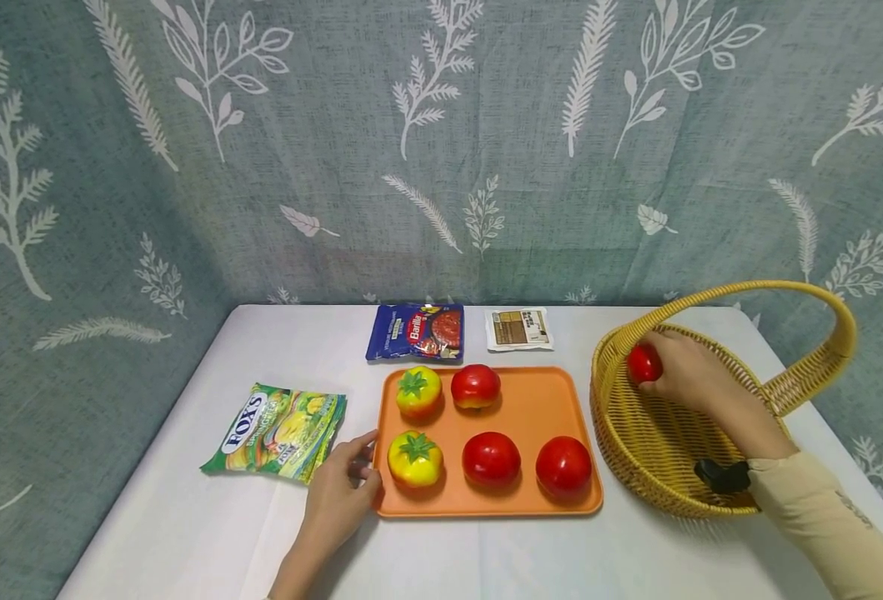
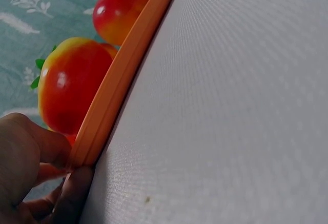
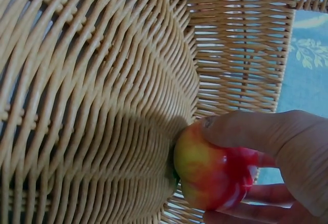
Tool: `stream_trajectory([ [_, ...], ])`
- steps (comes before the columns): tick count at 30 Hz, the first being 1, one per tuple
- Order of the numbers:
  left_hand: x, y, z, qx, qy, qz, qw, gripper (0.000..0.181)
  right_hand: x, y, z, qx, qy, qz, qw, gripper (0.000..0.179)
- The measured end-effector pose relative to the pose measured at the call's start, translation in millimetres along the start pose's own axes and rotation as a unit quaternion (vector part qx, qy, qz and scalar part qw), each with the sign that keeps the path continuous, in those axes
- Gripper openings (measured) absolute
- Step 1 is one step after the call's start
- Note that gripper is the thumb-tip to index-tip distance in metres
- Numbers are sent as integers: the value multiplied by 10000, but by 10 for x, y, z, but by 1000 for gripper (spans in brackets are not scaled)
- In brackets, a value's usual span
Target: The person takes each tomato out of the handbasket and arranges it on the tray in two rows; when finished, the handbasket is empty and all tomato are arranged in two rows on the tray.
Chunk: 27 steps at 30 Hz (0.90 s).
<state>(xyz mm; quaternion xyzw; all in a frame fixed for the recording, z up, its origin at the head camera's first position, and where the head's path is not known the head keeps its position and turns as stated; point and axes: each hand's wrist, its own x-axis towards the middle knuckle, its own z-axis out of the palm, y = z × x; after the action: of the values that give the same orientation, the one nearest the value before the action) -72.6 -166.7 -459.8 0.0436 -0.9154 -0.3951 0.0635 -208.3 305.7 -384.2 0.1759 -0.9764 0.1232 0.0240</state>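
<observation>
My right hand (image 1: 690, 372) reaches into a wicker basket (image 1: 612, 454) and grips a shiny red tomato (image 1: 644, 363). The right wrist view shows this tomato (image 3: 210, 170) as red with a yellow side, close against the woven wall, with thumb and fingers around it. At the left edge of an orange tray (image 1: 534, 400), my left hand (image 1: 339, 492) pinches the rim between thumb and fingers. On the tray sit several more tomatoes: yellow-red ones with green leaves (image 1: 415, 460) at the left, and redder ones (image 1: 491, 460) towards the middle and right.
A green Fox's candy bag (image 1: 276, 432) lies left of the tray. Behind the tray are a blue Barilla pouch (image 1: 416, 332) and a small white-and-brown packet (image 1: 519, 329). The basket's tall handle (image 1: 756, 287) arches over the right arm. A black object (image 1: 720, 477) shows by the right wrist.
</observation>
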Motion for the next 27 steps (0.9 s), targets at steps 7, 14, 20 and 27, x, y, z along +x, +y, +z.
stream_trajectory([
  [7, -11, -21, -2, -44, 116, 140, 9998, 55, -52, -37, -65, 49, 185, -78, 9998, 64],
  [14, -11, -35, 3, -84, 115, 140, 9998, 55, -164, -122, -167, 215, 562, -208, 9980, 65],
  [20, -6, -26, 2, -88, 56, 77, 9999, 55, -277, -226, -276, 506, 629, -88, 9967, 67],
  [27, 3, -27, 8, -45, 18, 57, 10000, 55, -397, -322, -365, 627, 683, -33, 9957, 69],
])
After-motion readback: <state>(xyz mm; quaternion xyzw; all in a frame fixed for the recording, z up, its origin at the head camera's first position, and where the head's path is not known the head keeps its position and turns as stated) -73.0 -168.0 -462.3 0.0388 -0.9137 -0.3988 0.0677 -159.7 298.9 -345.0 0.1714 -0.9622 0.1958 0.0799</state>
